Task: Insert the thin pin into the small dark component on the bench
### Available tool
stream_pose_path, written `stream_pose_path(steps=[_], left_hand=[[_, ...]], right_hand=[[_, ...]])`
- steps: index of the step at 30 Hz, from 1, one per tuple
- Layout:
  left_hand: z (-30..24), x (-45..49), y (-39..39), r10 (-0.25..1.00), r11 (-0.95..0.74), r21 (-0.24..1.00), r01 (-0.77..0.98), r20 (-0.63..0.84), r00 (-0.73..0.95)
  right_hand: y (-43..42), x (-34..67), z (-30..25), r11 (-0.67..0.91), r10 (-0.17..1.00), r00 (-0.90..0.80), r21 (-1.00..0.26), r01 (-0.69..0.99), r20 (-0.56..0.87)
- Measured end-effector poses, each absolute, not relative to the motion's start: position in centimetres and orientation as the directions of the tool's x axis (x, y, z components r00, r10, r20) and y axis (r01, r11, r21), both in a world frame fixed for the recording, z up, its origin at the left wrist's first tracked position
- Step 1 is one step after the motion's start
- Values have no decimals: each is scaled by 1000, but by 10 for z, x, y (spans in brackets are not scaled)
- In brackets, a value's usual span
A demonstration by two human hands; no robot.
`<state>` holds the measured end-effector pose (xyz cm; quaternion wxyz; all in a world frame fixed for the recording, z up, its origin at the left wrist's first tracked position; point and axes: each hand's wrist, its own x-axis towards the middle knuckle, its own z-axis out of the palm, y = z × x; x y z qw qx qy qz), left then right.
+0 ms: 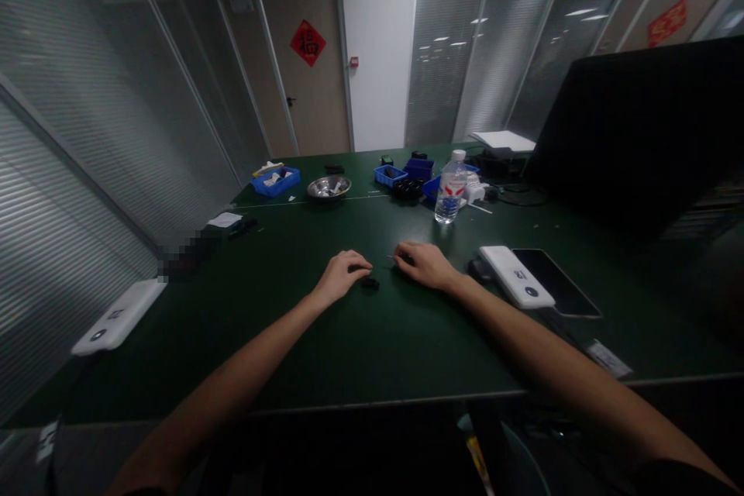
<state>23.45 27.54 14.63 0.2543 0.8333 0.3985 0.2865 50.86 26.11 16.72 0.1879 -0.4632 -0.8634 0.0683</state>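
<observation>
My left hand (340,277) rests low over the green table, thumb and fingers pinched on a small black piece whose kind I cannot make out. Just below its fingertips lies another small black part (370,284) on the table. Facing it from the right, my right hand (427,265) has its fingers curled together. Something dark shows between them, and a thin light tip (390,256) points out towards the left hand. What the right fingers hold is mostly hidden. A narrow gap separates the two hands.
A water bottle (450,190) stands beyond my right hand. Farther back are a metal bowl (328,195) and blue trays, one a blue tray (277,183) at left. A white power bank (516,277) and a dark tablet (555,283) lie right. A large black screen (639,139) rises at right.
</observation>
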Motion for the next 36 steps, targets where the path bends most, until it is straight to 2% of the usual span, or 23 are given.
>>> stream_pose_path(steps=[3, 6, 10, 14, 22, 27, 31, 36], left_hand=[[144, 228, 277, 809, -534, 671, 514, 228, 543], [151, 221, 270, 825, -514, 698, 499, 245, 508], [165, 219, 250, 762, -630, 575, 522, 327, 560], [171, 224, 239, 682, -710, 495, 502, 305, 664], [161, 220, 250, 720, -646, 576, 501, 242, 651], [161, 209, 256, 702, -658, 555, 509, 208, 681], [163, 161, 272, 794, -567, 582, 583, 198, 574], [163, 51, 296, 932, -356, 484, 799, 239, 271]], right_hand=[[263, 510, 165, 534, 844, -468, -314, 785, 263], [263, 507, 164, 530, 845, -461, -314, 788, 271], [263, 504, 163, 531, 844, -462, -309, 789, 271], [263, 504, 162, 520, 851, -450, -307, 797, 271], [261, 504, 163, 533, 844, -465, -315, 785, 267], [260, 503, 166, 537, 841, -465, -323, 779, 276], [261, 504, 165, 539, 841, -473, -334, 773, 262], [262, 504, 163, 535, 844, -476, -338, 774, 247]])
